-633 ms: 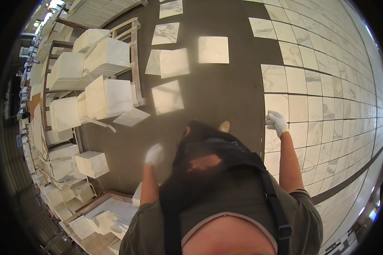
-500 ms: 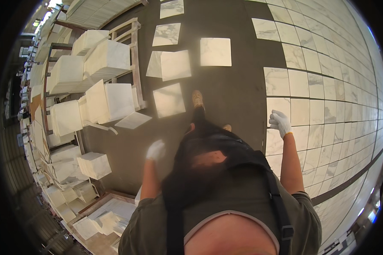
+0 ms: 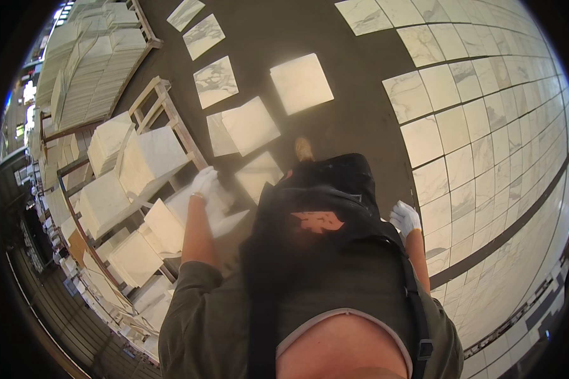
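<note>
White tiles (image 3: 423,140) lie in rows, loose tiles (image 3: 301,83) apart; my right hand (image 3: 404,218) curls closed, whether my left hand (image 3: 205,182) grips I cannot tell.

The left hand (image 3: 204,182) and right hand (image 3: 405,217) are gloved in white; the shirt (image 3: 193,303) is olive, the black garment (image 3: 332,180) marked with an orange patch (image 3: 319,221). The laid tiles (image 3: 407,99) are white with grey veining, the floor (image 3: 360,82) grey-brown.
</note>
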A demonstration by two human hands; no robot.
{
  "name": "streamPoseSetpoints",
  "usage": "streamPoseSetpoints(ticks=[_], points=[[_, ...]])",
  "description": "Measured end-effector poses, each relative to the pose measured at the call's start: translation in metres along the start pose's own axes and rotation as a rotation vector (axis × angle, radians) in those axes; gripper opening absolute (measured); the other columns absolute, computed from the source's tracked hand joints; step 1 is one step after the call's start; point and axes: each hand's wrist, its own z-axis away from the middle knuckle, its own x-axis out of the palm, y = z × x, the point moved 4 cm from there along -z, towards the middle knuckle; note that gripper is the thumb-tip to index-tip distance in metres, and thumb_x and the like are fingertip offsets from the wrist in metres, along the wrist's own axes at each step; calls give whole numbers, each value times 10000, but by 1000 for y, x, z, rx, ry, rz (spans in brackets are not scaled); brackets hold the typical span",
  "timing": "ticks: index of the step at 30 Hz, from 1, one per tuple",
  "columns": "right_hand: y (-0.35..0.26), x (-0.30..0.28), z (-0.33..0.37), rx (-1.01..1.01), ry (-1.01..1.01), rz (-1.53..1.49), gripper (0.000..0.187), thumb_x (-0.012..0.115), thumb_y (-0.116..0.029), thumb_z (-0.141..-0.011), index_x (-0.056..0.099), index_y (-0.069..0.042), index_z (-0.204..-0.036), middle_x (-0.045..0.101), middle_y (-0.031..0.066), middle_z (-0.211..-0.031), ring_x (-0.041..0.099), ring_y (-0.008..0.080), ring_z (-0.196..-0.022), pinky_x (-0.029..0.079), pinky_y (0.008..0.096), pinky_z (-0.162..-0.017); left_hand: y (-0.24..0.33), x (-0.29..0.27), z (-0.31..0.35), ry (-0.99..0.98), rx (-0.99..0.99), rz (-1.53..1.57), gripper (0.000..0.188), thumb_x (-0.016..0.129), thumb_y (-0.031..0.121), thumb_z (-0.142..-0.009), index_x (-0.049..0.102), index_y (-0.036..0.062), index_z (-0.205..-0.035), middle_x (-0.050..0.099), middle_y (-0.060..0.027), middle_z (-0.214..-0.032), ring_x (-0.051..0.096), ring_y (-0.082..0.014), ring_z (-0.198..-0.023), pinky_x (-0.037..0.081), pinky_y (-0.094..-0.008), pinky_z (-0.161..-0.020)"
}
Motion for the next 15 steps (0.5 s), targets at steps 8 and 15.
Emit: streamPoseSetpoints(ticks=[8, 15], points=[[-87, 66, -56, -33, -57, -184, 271, 598, -186, -982, 597, -16, -1193, 613, 59, -871, 622, 202, -776, 517, 333, -632, 184, 118, -54, -135, -68, 51, 275, 593, 193, -975, 536, 79, -1218, 520, 56, -836, 481, -44, -654, 370, -200, -508], [-242, 115, -185, -12, -180, 26, 409, 669, -266, -942, 560, -55, -1276, 657, 83, -1025, 668, 247, -894, 557, 374, -724, 122, 178, -76, -339, -214, 458, 121, 563, 164, -998, 463, 172, -930, 400, 46, -741, 397, -90, -567, 309, -245, -465]])
